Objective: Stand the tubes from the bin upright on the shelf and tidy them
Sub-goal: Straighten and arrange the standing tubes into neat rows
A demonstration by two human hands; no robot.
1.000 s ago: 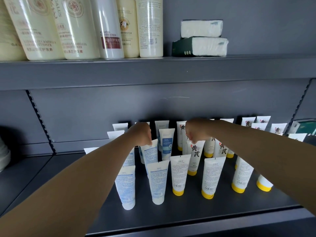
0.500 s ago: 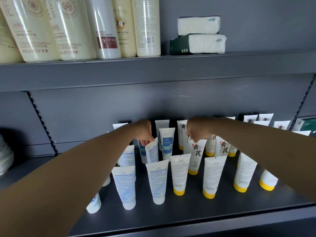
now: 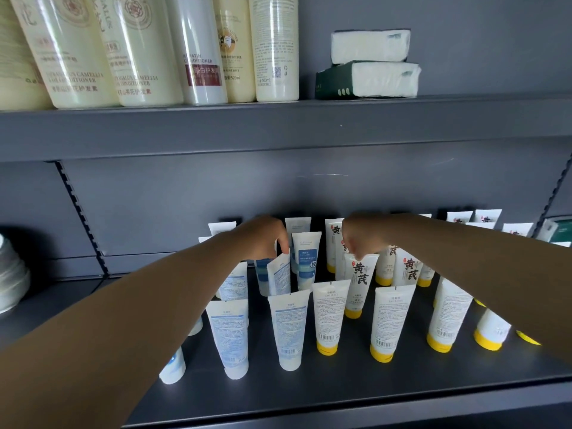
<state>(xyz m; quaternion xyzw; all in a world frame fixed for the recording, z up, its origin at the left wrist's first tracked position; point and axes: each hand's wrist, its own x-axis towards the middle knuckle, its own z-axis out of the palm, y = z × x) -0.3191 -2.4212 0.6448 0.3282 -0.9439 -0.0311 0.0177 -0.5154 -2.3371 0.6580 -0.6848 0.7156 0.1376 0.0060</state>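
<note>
Head view, looking down onto the lower grey shelf [image 3: 340,394], with both forearms reaching in from the bottom corners of the frame. The left hand [image 3: 263,236], at centre frame, curls its fingers down over the top edge of a tilted white tube with blue print [image 3: 278,277] and pinches it; the tube leans to the right against its neighbours. The right hand [image 3: 360,238], just right of centre, is curled with its fingertips on the crimped top of a white tube with large black characters and a yellow cap [image 3: 359,283], which stands cap-down. Whether the fingers pinch that top or only touch it cannot be determined.

Front row, centre: blue-print tubes [image 3: 289,329] stand cap-down to the left, yellow-capped tubes [image 3: 390,323] to the right, each apart from the next. Further tubes stand behind them, up to the back wall.

Upper shelf [image 3: 309,125], upper left of the frame: tall cream conditioner bottles [image 3: 136,51]. Upper right: two stacked tissue packs [image 3: 370,65].
</note>
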